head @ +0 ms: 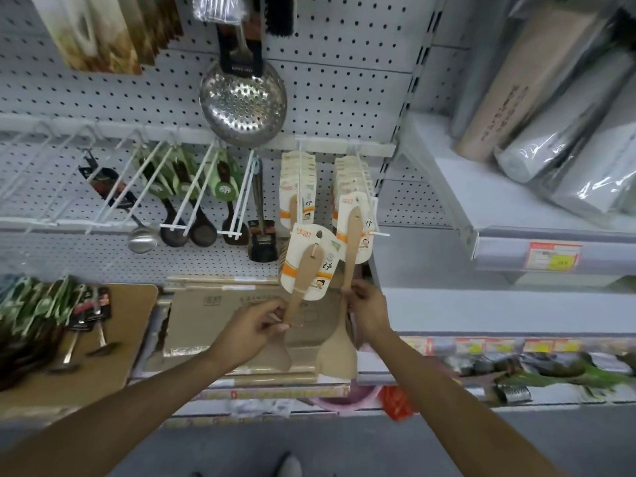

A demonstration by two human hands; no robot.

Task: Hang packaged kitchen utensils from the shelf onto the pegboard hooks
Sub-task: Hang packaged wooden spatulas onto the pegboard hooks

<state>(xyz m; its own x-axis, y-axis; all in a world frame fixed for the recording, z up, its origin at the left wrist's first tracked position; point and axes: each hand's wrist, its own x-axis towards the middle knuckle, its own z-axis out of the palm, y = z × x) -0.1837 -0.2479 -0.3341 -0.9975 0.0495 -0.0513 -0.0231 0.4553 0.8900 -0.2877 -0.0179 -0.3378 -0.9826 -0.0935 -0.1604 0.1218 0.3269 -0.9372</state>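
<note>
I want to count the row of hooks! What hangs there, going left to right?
Black-carded utensil → green-carded dark spoons → black spatula → two stacks of wooden spatula packs, then the pack the right hand holds.

Both forearms are bare up to the frame edge; the left hand (256, 327) and right hand (370, 313) are ungloved.

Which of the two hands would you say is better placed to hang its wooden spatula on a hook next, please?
Probably the right hand. Its wooden spatula has its card up at the tip of the right hook, while the left hand holds the other spatula lower, its card clear of either hook.
</note>
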